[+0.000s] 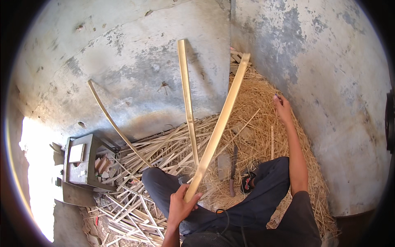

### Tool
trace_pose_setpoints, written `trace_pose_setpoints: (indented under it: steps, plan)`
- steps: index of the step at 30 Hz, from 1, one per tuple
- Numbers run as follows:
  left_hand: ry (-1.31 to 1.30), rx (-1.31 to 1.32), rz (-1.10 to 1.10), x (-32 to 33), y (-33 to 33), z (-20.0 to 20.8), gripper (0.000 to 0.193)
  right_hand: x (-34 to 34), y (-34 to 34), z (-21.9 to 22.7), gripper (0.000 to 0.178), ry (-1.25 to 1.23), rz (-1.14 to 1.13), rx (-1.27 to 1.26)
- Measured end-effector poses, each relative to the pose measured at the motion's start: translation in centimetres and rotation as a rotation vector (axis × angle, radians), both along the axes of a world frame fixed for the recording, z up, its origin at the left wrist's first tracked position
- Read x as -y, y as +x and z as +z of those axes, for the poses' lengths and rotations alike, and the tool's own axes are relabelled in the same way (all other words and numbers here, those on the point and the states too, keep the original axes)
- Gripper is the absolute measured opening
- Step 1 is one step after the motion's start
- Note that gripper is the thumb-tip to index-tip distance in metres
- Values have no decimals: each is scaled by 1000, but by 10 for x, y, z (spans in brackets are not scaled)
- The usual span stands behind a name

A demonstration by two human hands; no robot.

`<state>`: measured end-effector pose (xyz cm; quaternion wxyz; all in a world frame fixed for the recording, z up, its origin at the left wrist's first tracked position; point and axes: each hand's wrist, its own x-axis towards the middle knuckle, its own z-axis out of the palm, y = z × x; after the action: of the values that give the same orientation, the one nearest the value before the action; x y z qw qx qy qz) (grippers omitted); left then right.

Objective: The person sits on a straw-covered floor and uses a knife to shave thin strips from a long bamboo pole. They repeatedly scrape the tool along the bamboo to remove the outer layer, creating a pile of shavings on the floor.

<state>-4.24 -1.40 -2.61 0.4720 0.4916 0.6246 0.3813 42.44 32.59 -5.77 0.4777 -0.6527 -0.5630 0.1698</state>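
My left hand [180, 206] is closed round the lower end of a long, pale split bamboo strip [222, 127]. The strip slants up and away to the right, its far end near the corner of the walls. Out to the right, my right hand [283, 108] is raised over the straw-like shavings beside the wall. Its fingers look pinched together, with a small dark bit at the tips that is too small to name. Another bamboo strip [187, 99] stands upright just left of the held one. A long-bladed knife [233, 173] lies on the ground between my legs.
Thin bamboo slivers [140, 210] lie heaped at the left, and fine shavings [263, 90] cover the ground at the right. A curved strip [115, 125] rises against the wall [135, 61]. Farther left is a dark wooden box-like stand [80, 160], near a bright opening.
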Motion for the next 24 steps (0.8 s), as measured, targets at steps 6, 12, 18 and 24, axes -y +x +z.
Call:
trace_pose_setpoints:
  steps: [6,12,18,24]
  plan:
    - [69,-58,-9,-24,23,27,39,83,-88,96,47,103,251,-112]
    - [171,113,-39,-30,28,33,35,182,-155,90,40,210,501,55]
    - [96,354,-113,-29,30,47,40,215,-185,78,35,255,620,141]
    - [105,345,-47,-31,36,42,45,223,-191,76,36,284,637,222]
